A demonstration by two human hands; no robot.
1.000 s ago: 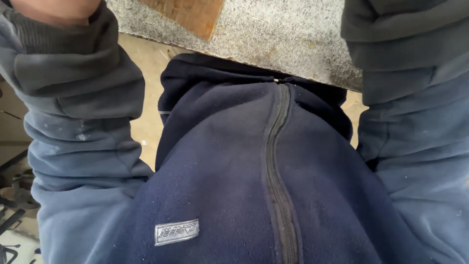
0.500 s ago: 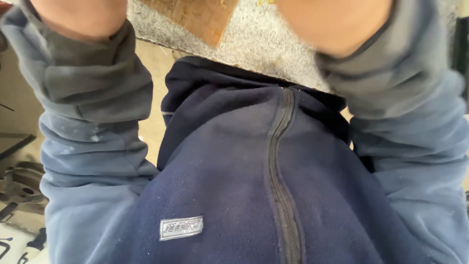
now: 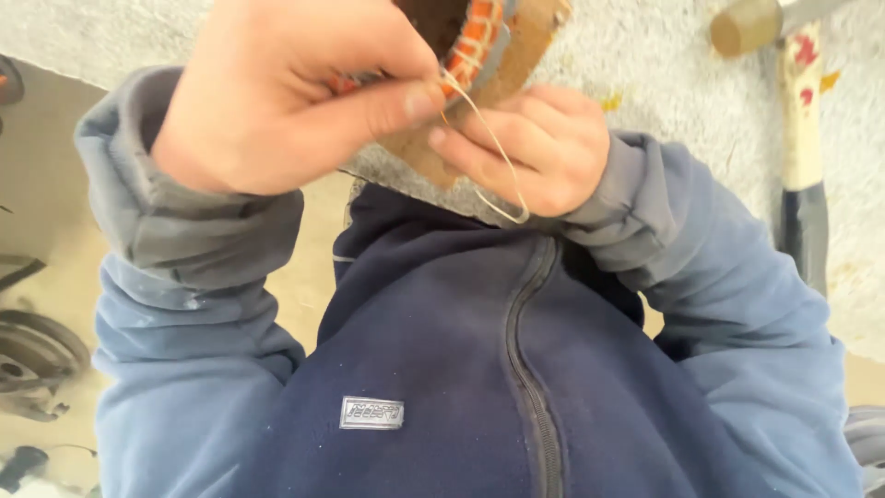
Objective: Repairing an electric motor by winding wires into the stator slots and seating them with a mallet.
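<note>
- The thing I am working on is a wound coil [image 3: 475,41]: orange-wrapped turns bound with pale lacing, curved like part of a ring, with most of it cut off by the top edge of the view.
- A thin pale cord [image 3: 493,152] runs from the coil down in a long loop and ends near the knuckles of my right hand.
- The coil sits against a brown piece of board [image 3: 461,129], which lies at the near edge of a grey speckled bench top [image 3: 664,74].
- My left hand [image 3: 286,92] is closed over the coil from the left, thumb pressed along the front, pinching the cord where it leaves the winding.
- My right hand [image 3: 525,148] is just beside it, below and to the right, fingers curled against the board with the cord loop lying across them; I cannot tell whether it truly grips the cord.
- The two hands are close together, almost touching at the fingertips.
- To the right on the bench lies a hammer [image 3: 797,111] with a pale handle, red marks and a dark grip.
- My dark blue zipped fleece [image 3: 479,369] fills the lower view and hides what lies beneath the bench edge.
- At the far left, on the floor, there are dark metal parts [image 3: 32,355], blurred.
</note>
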